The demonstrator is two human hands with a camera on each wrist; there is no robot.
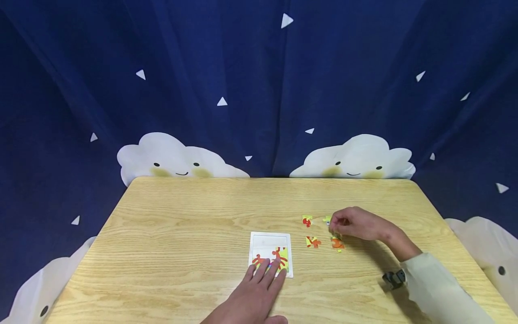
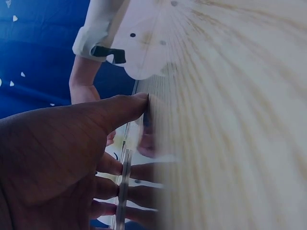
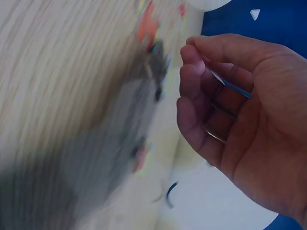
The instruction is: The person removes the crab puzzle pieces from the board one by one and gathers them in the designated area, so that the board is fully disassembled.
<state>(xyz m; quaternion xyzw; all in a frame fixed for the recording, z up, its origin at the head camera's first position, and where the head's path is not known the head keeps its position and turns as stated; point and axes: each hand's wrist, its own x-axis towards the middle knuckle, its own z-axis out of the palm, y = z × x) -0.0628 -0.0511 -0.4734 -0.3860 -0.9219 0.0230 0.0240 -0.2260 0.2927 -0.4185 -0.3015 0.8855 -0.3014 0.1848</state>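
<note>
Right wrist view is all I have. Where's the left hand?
Observer: Left hand has its fingers across the near side of a white puzzle tray.

Operator: Tray isn't in my picture. Anything in it?

Observer: Yes, coloured puzzle pieces sit in its near part.

Operator: Which side of the tray are the loose pieces?

Observer: Loose pieces lie to its right in the head view.

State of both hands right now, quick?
Left hand: open, resting on the puzzle board.
Right hand: closed, curled, nothing visible in its grip.
</note>
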